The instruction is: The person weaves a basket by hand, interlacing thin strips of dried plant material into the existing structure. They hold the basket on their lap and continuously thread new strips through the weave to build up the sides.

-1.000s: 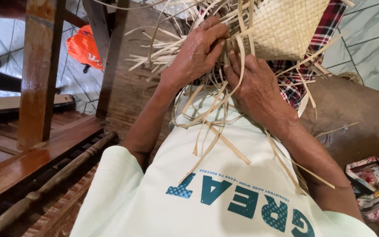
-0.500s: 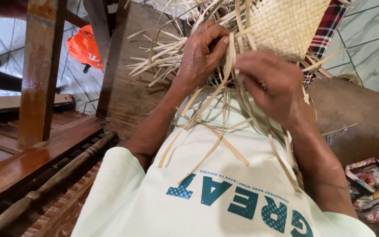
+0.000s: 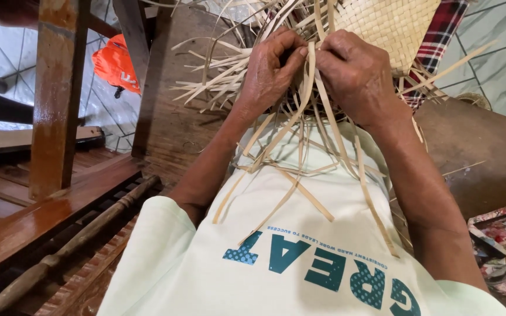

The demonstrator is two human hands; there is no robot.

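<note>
— Supporting surface?
— The person's lap, pale green shirt [image 3: 300, 234], bearing the woven mat [image 3: 390, 26] with its loose pale strips [image 3: 291, 187] trailing over it.

— Beneath that?
— Brown wooden floor [image 3: 171, 126]. Directly on it: a dark wooden frame [image 3: 54, 99], a turned wooden spindle [image 3: 71, 248], colourful printed packets [image 3: 502, 240] at right.

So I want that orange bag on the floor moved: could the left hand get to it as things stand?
Probably not easily. The left hand is pinching the palm strips of the woven mat, and a wooden post stands between it and the orange bag.
</note>
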